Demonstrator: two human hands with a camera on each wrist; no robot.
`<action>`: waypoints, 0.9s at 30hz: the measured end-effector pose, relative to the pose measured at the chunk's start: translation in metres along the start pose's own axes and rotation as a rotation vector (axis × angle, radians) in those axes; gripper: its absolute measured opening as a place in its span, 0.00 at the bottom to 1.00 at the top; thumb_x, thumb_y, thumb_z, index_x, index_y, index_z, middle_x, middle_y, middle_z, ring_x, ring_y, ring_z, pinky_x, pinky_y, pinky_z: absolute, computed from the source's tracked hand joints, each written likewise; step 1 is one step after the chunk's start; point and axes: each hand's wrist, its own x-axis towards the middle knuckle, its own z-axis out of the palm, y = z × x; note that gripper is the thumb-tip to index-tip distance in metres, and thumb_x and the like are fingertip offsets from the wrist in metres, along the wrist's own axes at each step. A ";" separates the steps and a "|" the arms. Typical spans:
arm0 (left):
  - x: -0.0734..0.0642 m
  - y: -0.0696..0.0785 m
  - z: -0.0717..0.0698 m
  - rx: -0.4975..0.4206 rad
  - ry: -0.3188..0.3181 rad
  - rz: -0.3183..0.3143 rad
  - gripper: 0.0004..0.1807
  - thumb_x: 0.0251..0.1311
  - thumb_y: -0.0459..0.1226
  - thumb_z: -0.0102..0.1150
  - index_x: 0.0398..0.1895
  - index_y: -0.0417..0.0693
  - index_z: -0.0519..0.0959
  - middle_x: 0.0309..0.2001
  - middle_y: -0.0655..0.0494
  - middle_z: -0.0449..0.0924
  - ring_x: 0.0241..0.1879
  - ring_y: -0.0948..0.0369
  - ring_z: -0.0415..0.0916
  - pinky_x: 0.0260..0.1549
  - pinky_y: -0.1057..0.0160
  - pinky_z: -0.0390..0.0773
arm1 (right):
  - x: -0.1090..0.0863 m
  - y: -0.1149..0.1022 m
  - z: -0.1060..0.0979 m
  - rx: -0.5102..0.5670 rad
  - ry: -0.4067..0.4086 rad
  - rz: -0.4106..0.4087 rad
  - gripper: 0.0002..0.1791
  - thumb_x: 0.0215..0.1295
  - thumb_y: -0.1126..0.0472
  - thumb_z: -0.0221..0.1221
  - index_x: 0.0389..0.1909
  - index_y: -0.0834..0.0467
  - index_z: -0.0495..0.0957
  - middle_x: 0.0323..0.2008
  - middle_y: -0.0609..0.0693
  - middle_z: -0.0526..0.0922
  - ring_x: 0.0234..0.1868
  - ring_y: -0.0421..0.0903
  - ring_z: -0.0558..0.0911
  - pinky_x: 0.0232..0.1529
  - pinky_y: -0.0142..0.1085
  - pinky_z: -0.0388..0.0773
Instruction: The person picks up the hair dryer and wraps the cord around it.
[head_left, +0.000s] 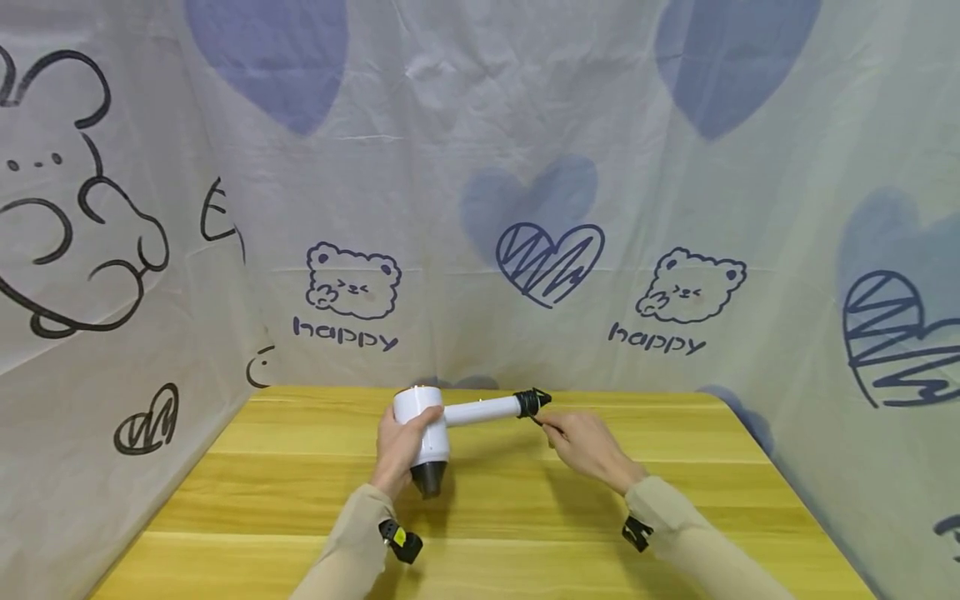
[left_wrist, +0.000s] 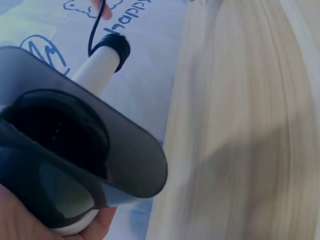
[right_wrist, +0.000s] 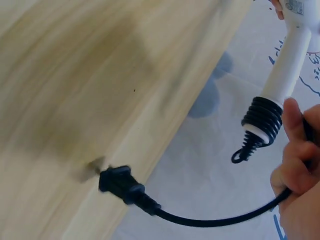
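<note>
A white hair dryer (head_left: 422,427) is held above the table, its handle (head_left: 482,411) pointing right. My left hand (head_left: 397,450) grips it round the body, thumb across the front. Its dark, flat nozzle (left_wrist: 135,165) points toward me and fills much of the left wrist view. Black power cord (right_wrist: 262,120) is wound in several turns round the handle's end. My right hand (head_left: 588,446) holds the loose length of cord, curled fingers (right_wrist: 295,165) round it. From that hand the cord hangs in a curve to a black two-pin plug (right_wrist: 120,182).
The yellow wood-grain table (head_left: 300,500) lies under both hands. Behind it and along both sides hangs a pale cloth (head_left: 450,333) with hearts and bear drawings. Black cameras (head_left: 405,543) are strapped to both wrists.
</note>
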 end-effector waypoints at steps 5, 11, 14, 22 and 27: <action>0.000 -0.002 -0.004 -0.036 0.017 -0.026 0.39 0.50 0.46 0.72 0.63 0.42 0.66 0.50 0.42 0.73 0.36 0.53 0.77 0.31 0.60 0.82 | -0.008 0.001 0.004 0.022 -0.096 -0.073 0.10 0.70 0.63 0.55 0.43 0.56 0.85 0.23 0.40 0.81 0.22 0.31 0.71 0.28 0.29 0.74; 0.002 0.002 -0.004 -0.056 -0.004 -0.020 0.40 0.49 0.47 0.73 0.64 0.44 0.66 0.51 0.42 0.73 0.37 0.54 0.77 0.32 0.60 0.82 | -0.013 0.010 0.007 0.036 -0.177 -0.119 0.15 0.70 0.67 0.53 0.53 0.61 0.81 0.29 0.42 0.84 0.30 0.35 0.78 0.37 0.36 0.80; 0.002 0.004 -0.004 -0.063 -0.011 -0.020 0.40 0.49 0.47 0.73 0.64 0.45 0.67 0.50 0.43 0.74 0.37 0.54 0.77 0.33 0.60 0.81 | -0.015 0.018 0.005 0.086 -0.231 -0.120 0.18 0.71 0.68 0.52 0.59 0.62 0.77 0.32 0.46 0.86 0.28 0.35 0.75 0.33 0.32 0.77; 0.001 0.006 -0.002 -0.071 -0.028 -0.039 0.40 0.50 0.48 0.72 0.63 0.43 0.67 0.49 0.42 0.74 0.36 0.54 0.78 0.32 0.60 0.82 | -0.019 0.026 0.008 0.095 -0.212 -0.088 0.13 0.68 0.64 0.59 0.51 0.60 0.83 0.34 0.48 0.88 0.27 0.34 0.79 0.28 0.27 0.76; -0.001 0.007 0.000 -0.104 -0.072 -0.063 0.40 0.49 0.49 0.73 0.62 0.43 0.67 0.46 0.43 0.76 0.34 0.56 0.79 0.32 0.59 0.83 | -0.018 0.026 0.014 0.062 -0.190 -0.098 0.10 0.66 0.61 0.62 0.44 0.59 0.86 0.35 0.48 0.89 0.25 0.28 0.77 0.28 0.25 0.77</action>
